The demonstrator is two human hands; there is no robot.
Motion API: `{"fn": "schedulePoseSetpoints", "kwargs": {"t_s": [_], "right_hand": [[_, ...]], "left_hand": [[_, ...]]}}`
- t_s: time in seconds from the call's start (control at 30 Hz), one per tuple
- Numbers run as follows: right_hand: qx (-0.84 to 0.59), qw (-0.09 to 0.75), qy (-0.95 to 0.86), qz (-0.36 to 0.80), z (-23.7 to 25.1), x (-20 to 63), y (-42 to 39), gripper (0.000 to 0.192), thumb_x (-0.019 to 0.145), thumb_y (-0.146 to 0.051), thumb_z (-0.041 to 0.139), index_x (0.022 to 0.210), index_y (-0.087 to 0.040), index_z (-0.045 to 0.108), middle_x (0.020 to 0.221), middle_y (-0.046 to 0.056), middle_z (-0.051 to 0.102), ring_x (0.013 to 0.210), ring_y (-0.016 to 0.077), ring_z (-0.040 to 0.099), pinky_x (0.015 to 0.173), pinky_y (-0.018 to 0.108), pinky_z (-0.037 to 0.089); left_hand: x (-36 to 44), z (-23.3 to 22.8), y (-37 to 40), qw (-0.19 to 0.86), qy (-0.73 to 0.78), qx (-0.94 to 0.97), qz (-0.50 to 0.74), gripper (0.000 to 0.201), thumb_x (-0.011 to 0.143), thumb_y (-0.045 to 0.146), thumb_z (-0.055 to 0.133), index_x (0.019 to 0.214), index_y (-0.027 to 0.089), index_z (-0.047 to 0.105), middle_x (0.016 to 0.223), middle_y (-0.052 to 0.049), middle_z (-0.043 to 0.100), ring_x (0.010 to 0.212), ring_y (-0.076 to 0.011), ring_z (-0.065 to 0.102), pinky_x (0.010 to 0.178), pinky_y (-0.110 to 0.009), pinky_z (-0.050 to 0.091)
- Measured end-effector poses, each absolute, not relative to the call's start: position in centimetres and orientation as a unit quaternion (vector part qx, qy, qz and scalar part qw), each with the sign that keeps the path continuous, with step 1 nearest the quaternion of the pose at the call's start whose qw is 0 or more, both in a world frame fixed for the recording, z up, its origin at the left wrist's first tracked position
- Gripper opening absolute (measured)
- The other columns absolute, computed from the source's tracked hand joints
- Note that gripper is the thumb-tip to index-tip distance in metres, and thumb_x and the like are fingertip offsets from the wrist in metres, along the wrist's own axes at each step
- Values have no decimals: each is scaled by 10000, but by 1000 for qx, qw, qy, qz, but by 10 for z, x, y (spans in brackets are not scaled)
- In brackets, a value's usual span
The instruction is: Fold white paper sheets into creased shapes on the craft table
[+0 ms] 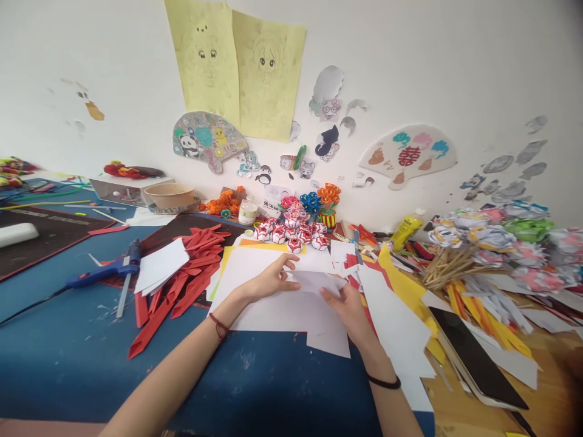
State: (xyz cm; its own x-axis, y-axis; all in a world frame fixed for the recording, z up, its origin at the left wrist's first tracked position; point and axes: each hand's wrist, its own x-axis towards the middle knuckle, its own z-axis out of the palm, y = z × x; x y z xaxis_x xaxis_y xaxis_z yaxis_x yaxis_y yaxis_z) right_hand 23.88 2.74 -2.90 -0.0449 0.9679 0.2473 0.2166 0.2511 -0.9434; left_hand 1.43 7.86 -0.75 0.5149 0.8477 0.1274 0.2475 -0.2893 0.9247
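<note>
A small white sheet of paper (314,283) is held up over the larger white sheets at the middle of the table. My right hand (350,308) grips its right side, thumb in front and fingers behind. My left hand (268,280) is at the sheet's left edge, with the thumb against it and the other fingers curved and apart above. Beneath both hands lies a large white sheet (255,312). A smaller white piece (330,345) sticks out at its front edge.
Left are folded red paper strips (195,267), stacked white paper (161,265) and a blue glue gun (102,273). Red-and-white paper flowers (294,233) stand behind. A phone (476,355), yellow paper (401,279) and stemmed paper flowers (489,237) lie right.
</note>
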Motion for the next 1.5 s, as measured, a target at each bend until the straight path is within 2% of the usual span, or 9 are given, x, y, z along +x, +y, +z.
{"fn": "schedulePoseSetpoints", "kwargs": {"t_s": [0.3,0.43,0.57,0.73,0.83,0.93,1.03,1.23,1.5], "right_hand": [[-518,449,-643,341,-26,231,23,398,826,-463,605,1130,-207,630,1162,83,667,1084,266,611,906,389,505],[-525,440,-622,380,-24,230,19,471,782,-470,654,1157,-187,621,1164,100,670,1101,298,609,914,427,515],[-492,417,-646,407,-22,230,17,443,794,-451,652,1170,-221,603,1170,91,665,1083,274,622,937,411,509],[-460,418,-659,424,-22,233,19,417,852,-456,582,1204,-233,558,1105,75,673,1033,218,633,953,394,488],[-472,412,-659,415,-25,234,21,396,856,-458,574,1182,-234,572,1079,74,675,1009,214,638,940,393,489],[-479,403,-663,410,-28,235,22,371,858,-450,568,1158,-232,590,1061,74,679,987,214,645,924,395,494],[-494,415,-666,374,-32,237,24,344,862,-432,557,1140,-236,611,1072,77,678,1023,223,630,931,408,488],[-516,453,-646,334,-44,247,33,325,823,-407,590,1074,-211,655,1086,93,683,1019,242,635,947,444,484],[-506,439,-631,391,-38,247,30,325,820,-421,616,1071,-217,654,1113,88,682,1068,240,624,987,429,457]], "left_hand": [[19,-5,74,407,342,755,383,596,775,303,670,1311,258,414,1077,-33,567,673,-79,492,681,-235,447],[18,-10,79,302,387,797,353,240,828,401,593,877,172,640,741,8,570,655,-117,470,645,-245,393],[7,0,73,291,404,778,384,364,859,443,528,630,160,543,626,25,498,624,-112,433,605,-233,354],[-54,31,49,270,508,622,530,360,815,515,553,753,160,574,690,-1,554,642,-136,485,572,-227,363],[-118,36,36,127,620,542,553,314,806,471,575,811,159,607,752,-3,603,680,-141,513,607,-231,375],[-178,30,31,-26,742,481,466,274,822,406,551,898,159,643,756,-8,622,714,-172,543,646,-265,373],[-208,22,30,-52,835,458,300,310,849,416,505,962,155,627,779,-51,615,753,-239,550,648,-313,361],[-164,19,27,-280,801,500,173,434,889,321,450,1227,51,489,1074,-218,560,1019,-372,486,745,-401,367],[-23,24,24,-153,557,803,146,267,955,222,362,1077,201,599,1023,-112,620,966,-268,535,790,-400,342]]}}
